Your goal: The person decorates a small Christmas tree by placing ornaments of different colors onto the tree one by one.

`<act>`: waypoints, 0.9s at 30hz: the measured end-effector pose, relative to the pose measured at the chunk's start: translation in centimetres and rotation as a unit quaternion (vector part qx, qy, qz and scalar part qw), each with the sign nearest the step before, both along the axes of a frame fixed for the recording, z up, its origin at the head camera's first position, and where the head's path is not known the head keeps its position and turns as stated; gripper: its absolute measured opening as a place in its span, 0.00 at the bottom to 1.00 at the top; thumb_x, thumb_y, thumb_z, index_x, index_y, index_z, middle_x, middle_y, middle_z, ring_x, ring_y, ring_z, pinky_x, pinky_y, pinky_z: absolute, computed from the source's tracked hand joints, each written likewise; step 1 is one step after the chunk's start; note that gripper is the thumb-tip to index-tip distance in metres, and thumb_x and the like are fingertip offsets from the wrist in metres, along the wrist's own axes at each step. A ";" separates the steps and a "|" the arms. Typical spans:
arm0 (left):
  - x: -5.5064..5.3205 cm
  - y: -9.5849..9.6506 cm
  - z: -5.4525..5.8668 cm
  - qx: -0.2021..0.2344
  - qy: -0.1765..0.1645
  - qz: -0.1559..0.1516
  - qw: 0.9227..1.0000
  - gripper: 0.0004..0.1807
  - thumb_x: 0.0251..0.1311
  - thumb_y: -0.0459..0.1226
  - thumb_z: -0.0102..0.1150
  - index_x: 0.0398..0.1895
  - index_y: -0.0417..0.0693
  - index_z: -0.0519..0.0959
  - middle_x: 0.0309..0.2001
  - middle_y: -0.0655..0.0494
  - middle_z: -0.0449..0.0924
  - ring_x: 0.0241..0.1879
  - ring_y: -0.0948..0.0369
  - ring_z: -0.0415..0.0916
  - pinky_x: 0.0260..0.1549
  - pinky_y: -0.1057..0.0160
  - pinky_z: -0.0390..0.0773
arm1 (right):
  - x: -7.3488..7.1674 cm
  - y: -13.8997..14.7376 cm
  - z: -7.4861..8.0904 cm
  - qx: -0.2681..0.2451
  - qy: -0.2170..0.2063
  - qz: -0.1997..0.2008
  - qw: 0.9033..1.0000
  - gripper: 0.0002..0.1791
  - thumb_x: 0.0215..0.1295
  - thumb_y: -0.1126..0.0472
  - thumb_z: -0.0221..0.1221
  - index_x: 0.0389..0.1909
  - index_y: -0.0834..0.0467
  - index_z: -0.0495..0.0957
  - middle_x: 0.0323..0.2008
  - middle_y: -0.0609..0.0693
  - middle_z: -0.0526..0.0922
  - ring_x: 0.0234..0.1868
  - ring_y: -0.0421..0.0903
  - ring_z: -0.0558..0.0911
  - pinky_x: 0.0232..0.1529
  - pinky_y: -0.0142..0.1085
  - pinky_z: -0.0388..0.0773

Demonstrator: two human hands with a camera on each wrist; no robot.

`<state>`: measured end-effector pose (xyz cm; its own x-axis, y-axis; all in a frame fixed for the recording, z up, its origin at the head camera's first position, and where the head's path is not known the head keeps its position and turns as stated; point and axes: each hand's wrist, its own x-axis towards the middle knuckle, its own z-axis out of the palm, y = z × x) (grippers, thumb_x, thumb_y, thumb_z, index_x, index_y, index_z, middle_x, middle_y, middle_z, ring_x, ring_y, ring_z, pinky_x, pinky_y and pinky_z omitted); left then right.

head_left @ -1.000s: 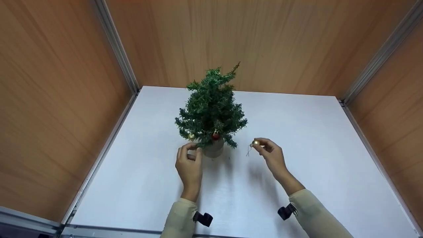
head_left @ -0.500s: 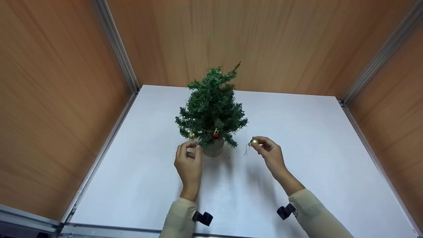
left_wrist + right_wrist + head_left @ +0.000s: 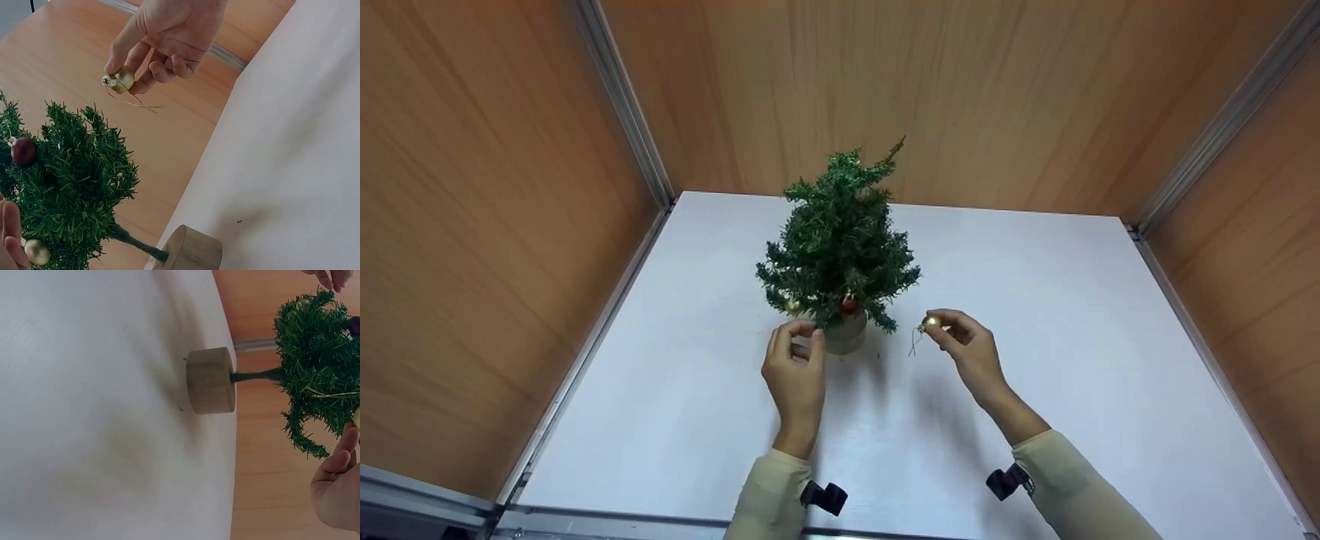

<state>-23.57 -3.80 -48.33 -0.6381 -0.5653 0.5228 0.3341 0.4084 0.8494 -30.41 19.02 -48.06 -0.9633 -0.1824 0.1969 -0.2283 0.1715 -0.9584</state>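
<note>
A small green artificial Christmas tree stands upright on a round wooden base. Low on its front hang a gold ball ornament and a red ball ornament. My right hand pinches another gold ball ornament between thumb and fingers, to the right of the tree and apart from it. A thin gold string loop dangles from that ornament. At the lower left branches is my left hand, its fingers loosely bent beside the hanging gold ornament; nothing shows held between them.
The tree is on a white tabletop, near its middle. Wooden panels with metal edge rails enclose the back and both sides. Tiny green scraps lie by the base. Each sleeve carries a black wrist camera.
My right hand has drifted slightly left toward the tree with the gold ornament. My left hand has shifted a little to the right. The tree stays in place.
</note>
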 end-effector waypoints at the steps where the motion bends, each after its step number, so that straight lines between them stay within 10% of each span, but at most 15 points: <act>1: 0.0 0.0 0.0 -0.001 0.000 0.001 1.000 0.04 0.55 0.36 0.59 0.35 0.50 0.77 0.32 0.67 0.73 0.21 0.64 0.69 0.20 0.64 0.71 | 0.1 0.0 0.1 0.002 0.000 0.004 1.000 0.20 0.55 0.49 0.61 0.46 0.55 0.77 0.40 0.51 0.78 0.35 0.47 0.75 0.32 0.33 0.74; 27: 0.3 0.9 -0.2 -0.004 -0.001 -0.016 1.000 0.04 0.55 0.34 0.60 0.33 0.50 0.77 0.31 0.67 0.74 0.21 0.65 0.69 0.19 0.66 0.71 | 2.6 -1.7 3.3 -0.014 -0.005 0.030 0.999 0.16 0.57 0.58 0.61 0.46 0.61 0.77 0.37 0.53 0.78 0.35 0.54 0.72 0.30 0.30 0.72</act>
